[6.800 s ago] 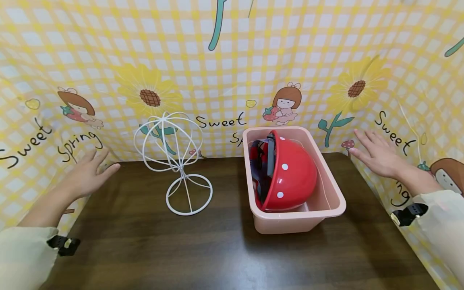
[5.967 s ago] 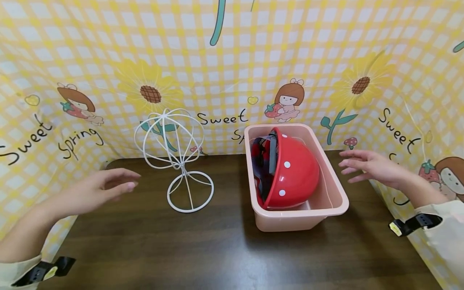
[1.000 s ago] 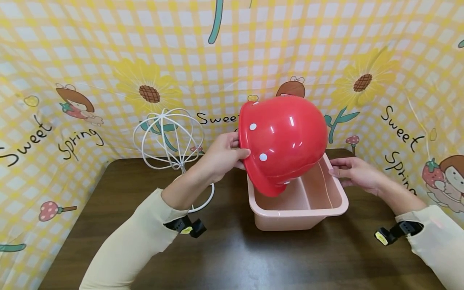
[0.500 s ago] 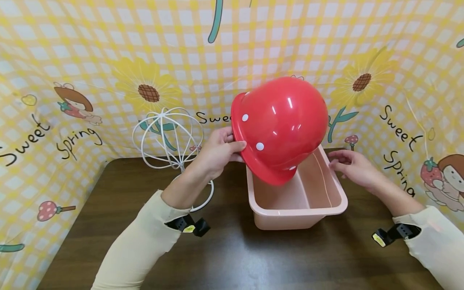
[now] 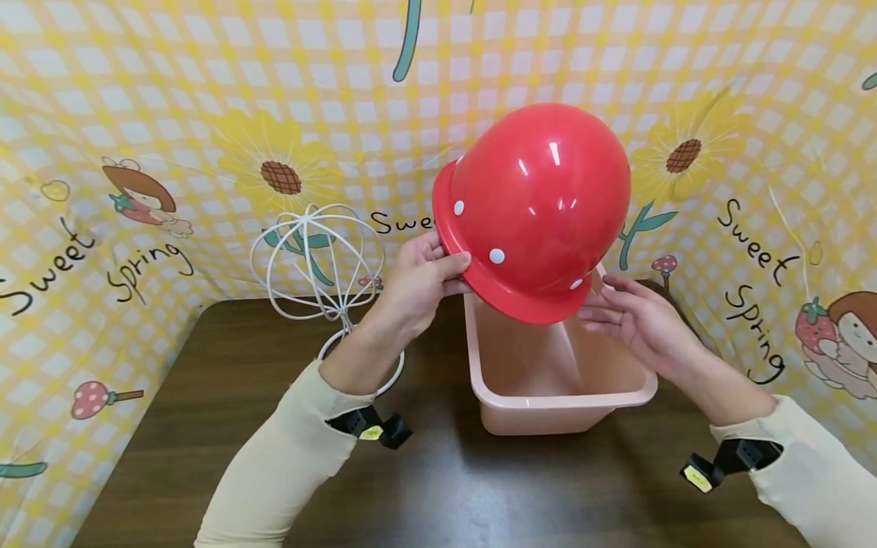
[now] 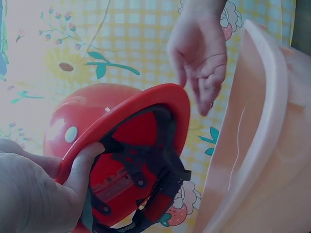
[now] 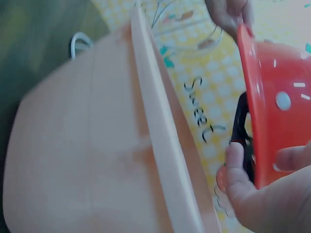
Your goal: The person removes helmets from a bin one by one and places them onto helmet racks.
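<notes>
My left hand (image 5: 414, 285) grips the brim of a red hard hat (image 5: 541, 205) with white dots, thumb on one side and fingers on the other. The hat is held tilted above a pink plastic bin (image 5: 534, 421). Its dark inner harness (image 6: 165, 150) faces the left wrist camera. My right hand (image 5: 644, 323) reaches over the bin's right side, fingers extended close to the hat's lower right edge. In the right wrist view the right thumb (image 7: 235, 167) and a finger lie on either side of the rim.
A white wire stand (image 5: 308, 218) with a round cage top stands on the dark wooden table (image 5: 438, 495), left of the bin and partly behind the left forearm. Yellow checked cloth (image 5: 438, 114) surrounds the table at the back and sides.
The hard hat has come out of the bin and risen, gripped by the left hand. The right hand has left the bin's right rim and moved left towards the hat. Stand and bin stay put.
</notes>
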The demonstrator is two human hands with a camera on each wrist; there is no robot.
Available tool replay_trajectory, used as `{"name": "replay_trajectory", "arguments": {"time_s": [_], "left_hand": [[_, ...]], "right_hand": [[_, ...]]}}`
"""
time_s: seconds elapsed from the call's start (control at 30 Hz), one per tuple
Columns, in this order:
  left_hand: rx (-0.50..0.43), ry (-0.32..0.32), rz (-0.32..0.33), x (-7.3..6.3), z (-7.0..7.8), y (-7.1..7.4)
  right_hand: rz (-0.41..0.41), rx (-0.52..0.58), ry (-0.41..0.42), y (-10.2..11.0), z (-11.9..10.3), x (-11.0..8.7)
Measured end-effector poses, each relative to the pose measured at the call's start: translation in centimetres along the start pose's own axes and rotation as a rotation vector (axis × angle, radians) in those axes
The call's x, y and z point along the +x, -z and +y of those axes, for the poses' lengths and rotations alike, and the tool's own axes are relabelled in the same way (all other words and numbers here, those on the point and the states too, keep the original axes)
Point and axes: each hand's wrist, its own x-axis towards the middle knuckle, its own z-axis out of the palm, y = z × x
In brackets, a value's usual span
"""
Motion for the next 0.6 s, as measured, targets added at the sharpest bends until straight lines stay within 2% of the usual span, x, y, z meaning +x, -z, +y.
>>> {"name": "replay_trajectory", "arguments": {"time_s": [0.1,0.2,0.33,0.47,0.6], "left_hand": [[-0.039,-0.016,0.008,0.0,-0.3,-0.3],[-0.076,-0.032,0.012,0.0,-0.8,-0.5],[-0.09,-0.046,0.029,-0.1,-1.3,-0.6],[-0.07,-0.046,0.041,-0.3,-1.7,-0.4],[-0.05,-0.046,0.02,-0.5,-1.9,-0.3]], "right_hand": [[-0.042,0.14,0.057,-0.9,0.4,0.1],[-0.023,0.189,0.107,-1.8,0.7,0.3],[0.008,0.154,0.159,-2.5,1.1,0.4],[-0.009,0.122,0.209,-2.7,1.2,0.6],[-0.021,0.109,0.251,-2.8,1.1,0.6]]}}
